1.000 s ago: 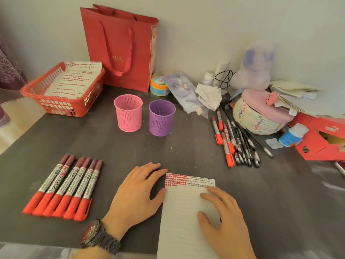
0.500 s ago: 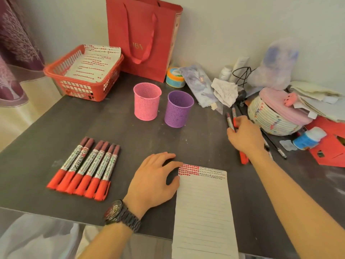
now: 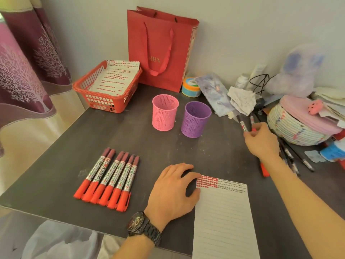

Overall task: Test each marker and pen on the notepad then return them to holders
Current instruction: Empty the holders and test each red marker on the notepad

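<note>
Six red markers point(image 3: 107, 181) lie side by side on a dark grey table point(image 3: 214, 152), left of centre. Each has a bright red cap towards the viewer, a white printed label and a dark maroon end pointing away.

At the near edge, right of centre, lies a notepad point(image 3: 224, 217) of white lined paper. Its top lines carry rows of short test strokes, red on the left half and black on the right.

A person's left hand point(image 3: 171, 193), with a dark metal wristwatch point(image 3: 143, 228) on the wrist, rests palm down on the table. The fingers are relaxed and slightly spread, and the thumb and fingertips touch the notepad's upper left corner.

The right hand point(image 3: 261, 143) reaches to the far right, its fingertips curled together and pinching one marker point(image 3: 243, 125) with a dark end and a red and white label. Loose pens point(image 3: 291, 157) and another marker lie just under and beside that hand, next to a woven basket point(image 3: 293, 131) with a pink lid.

Behind the notepad stand two perforated cups close together: a pink holder point(image 3: 164, 114) on the left and a purple holder point(image 3: 196, 119) on the right. Farther back are a red basket point(image 3: 104, 101) holding marked paper and an upright red paper bag point(image 3: 160, 47) against the wall.
</note>
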{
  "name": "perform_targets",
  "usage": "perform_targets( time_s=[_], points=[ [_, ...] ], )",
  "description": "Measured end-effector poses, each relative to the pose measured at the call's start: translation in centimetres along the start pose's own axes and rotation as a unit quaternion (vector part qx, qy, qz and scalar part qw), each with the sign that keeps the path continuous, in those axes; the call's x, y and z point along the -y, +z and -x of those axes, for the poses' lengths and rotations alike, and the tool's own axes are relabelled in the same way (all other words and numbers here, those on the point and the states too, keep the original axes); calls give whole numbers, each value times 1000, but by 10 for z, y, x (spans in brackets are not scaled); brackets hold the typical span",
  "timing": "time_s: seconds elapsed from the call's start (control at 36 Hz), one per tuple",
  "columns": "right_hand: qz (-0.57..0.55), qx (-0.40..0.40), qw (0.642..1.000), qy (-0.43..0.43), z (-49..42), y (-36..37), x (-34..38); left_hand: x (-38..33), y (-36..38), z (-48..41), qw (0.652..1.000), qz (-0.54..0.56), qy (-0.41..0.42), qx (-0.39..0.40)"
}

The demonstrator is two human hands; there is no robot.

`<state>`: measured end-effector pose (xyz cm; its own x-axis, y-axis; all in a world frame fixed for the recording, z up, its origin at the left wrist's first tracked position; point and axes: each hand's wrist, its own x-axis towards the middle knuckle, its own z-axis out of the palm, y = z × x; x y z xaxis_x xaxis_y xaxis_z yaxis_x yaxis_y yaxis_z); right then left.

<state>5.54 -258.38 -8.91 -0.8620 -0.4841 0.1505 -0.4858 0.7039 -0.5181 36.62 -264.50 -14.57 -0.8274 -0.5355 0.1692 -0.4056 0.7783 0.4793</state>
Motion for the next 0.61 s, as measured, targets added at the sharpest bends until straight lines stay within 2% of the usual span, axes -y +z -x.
perform_targets(
  time_s=[0.06,0.11,0.25,0.33,0.42,0.56,0.61],
  points=[
    [-148,32,988,35,24,-5,5,0,1,1,1000,1,-4,2],
    [-282,60,955,68,54,-11,6,-1,0,2,1000,1,-6,6],
    [-510,145,839,126,141,-33,3,-3,-2,2,1000,-4,-6,6],
    [-590,164,780,127,187,-43,1,-5,-4,3,1000,-4,-2,10],
    [-607,155,769,127,221,-41,-2,-9,-9,5,1000,30,-1,2],
    [-583,85,798,131,254,-29,-1,-22,-16,24,989,144,-8,-39],
    [-575,80,805,119,264,-26,1,-34,-15,36,983,180,-12,-42]
  ],
)
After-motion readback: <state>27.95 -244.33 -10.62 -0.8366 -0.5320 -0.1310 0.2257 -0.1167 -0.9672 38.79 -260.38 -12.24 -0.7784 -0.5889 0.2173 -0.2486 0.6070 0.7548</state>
